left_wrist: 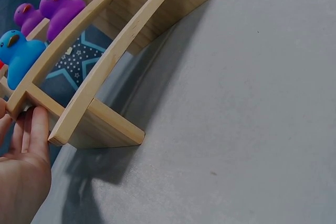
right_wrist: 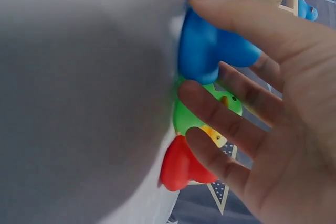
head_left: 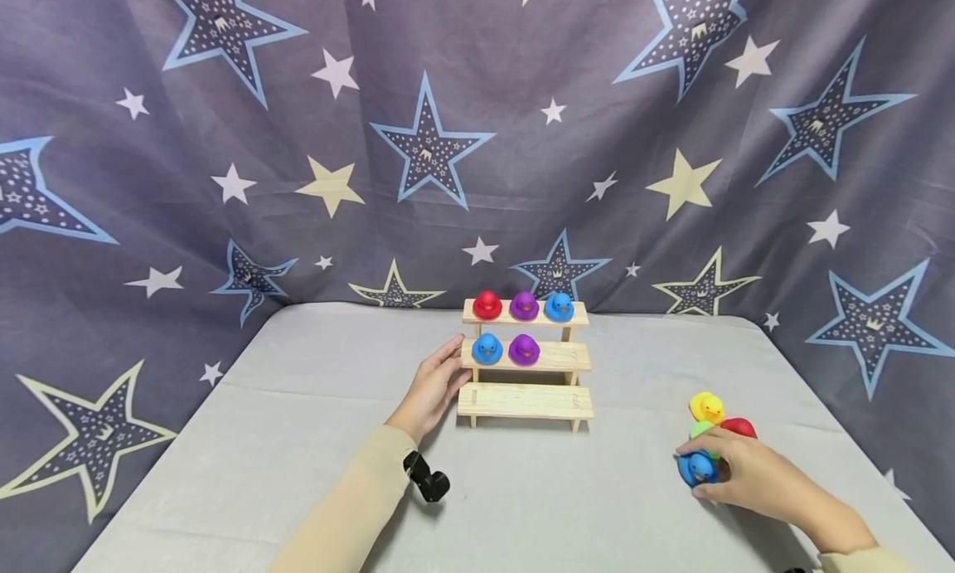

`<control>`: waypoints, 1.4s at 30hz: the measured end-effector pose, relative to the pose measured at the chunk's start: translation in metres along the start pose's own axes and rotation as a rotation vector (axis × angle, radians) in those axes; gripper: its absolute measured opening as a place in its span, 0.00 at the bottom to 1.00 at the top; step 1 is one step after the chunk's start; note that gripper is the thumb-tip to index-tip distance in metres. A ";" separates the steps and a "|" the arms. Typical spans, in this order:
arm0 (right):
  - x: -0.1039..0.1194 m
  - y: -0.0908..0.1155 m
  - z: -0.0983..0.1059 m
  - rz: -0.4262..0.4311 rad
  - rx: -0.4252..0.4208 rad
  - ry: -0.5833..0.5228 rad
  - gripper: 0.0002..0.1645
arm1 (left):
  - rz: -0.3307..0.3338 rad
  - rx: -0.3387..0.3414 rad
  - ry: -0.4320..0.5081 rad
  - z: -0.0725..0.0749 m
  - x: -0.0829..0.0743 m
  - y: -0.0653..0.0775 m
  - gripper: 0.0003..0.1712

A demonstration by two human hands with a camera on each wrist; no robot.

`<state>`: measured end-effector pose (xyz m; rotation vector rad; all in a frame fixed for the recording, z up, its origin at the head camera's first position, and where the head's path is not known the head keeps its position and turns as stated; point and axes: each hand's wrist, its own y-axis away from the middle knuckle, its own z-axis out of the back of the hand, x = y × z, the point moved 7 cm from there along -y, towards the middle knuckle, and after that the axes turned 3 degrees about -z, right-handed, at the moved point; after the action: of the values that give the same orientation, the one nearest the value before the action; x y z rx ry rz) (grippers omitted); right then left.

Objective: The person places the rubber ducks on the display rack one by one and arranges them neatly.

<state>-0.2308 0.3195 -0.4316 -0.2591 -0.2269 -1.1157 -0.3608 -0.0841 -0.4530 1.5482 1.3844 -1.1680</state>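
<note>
A three-step wooden stand point(head_left: 525, 399) is at the middle of the table. My left hand point(head_left: 434, 386) grips the left end of its middle step, thumb and fingers at the wood in the left wrist view. On that step sit a blue duck point(head_left: 487, 349) and a purple duck point(head_left: 525, 350). At the right, my right hand point(head_left: 753, 473) holds a blue rubber duck point(head_left: 700, 468) between thumb and fingers, low at the tabletop. Close by are a green duck point(right_wrist: 188, 109), a red duck point(head_left: 739, 427) and a yellow duck point(head_left: 706, 407), the green one partly hidden by the hand.
The stand's top step carries a red duck point(head_left: 487, 305), a purple duck point(head_left: 525, 306) and a blue duck point(head_left: 559, 307). A grey cloth point(head_left: 298, 390) covers the table. Behind hangs a dark curtain point(head_left: 477, 50) with stars. A black wrist camera point(head_left: 427, 477) is on the left sleeve.
</note>
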 end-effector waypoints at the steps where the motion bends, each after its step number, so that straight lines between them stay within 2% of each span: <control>1: 0.000 0.000 0.000 -0.002 -0.006 0.006 0.29 | 0.000 0.001 -0.001 0.000 0.000 0.000 0.31; 19: 0.003 0.000 0.003 -0.039 -0.027 0.019 0.29 | -0.001 0.006 0.006 -0.001 0.001 0.001 0.32; 28: 0.010 -0.003 0.010 0.006 -0.058 0.049 0.29 | 0.009 -0.006 -0.011 -0.001 0.000 0.001 0.31; 36: 0.021 -0.010 0.021 0.062 -0.088 -0.025 0.29 | 0.006 -0.004 -0.003 -0.001 -0.001 0.001 0.32; 42: 0.032 -0.019 0.029 0.127 -0.147 -0.013 0.29 | 0.018 -0.010 -0.010 -0.001 -0.001 0.001 0.31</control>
<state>-0.2357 0.2940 -0.3929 -0.4064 -0.1374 -1.0064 -0.3601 -0.0837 -0.4522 1.5426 1.3659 -1.1544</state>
